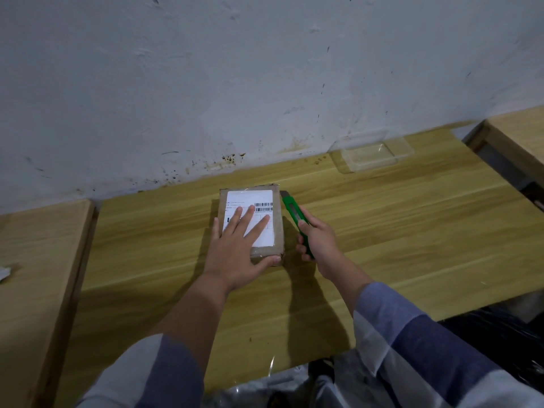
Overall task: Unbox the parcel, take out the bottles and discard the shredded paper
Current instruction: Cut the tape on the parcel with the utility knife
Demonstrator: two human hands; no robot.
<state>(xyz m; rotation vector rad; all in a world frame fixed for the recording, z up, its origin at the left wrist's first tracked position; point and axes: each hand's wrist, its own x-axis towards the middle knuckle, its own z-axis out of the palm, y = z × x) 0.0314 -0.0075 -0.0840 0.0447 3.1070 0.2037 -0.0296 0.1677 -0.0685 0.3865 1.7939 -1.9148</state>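
Note:
A small brown cardboard parcel (278,228) with a white shipping label lies closed and taped on the wooden table (382,231). My left hand (238,245) rests flat on its top, fingers spread over the label, thumb at the near edge. My right hand (316,240) grips a green utility knife (293,210) right beside the parcel's right side, its tip near the far right corner. No bottles or shredded paper are visible.
A clear plastic container (372,153) sits at the back right against the stained white wall. Another table (35,260) adjoins on the left, with a white scrap at its edge. A third table is at far right. Black plastic bag (500,334) lies below the front edge.

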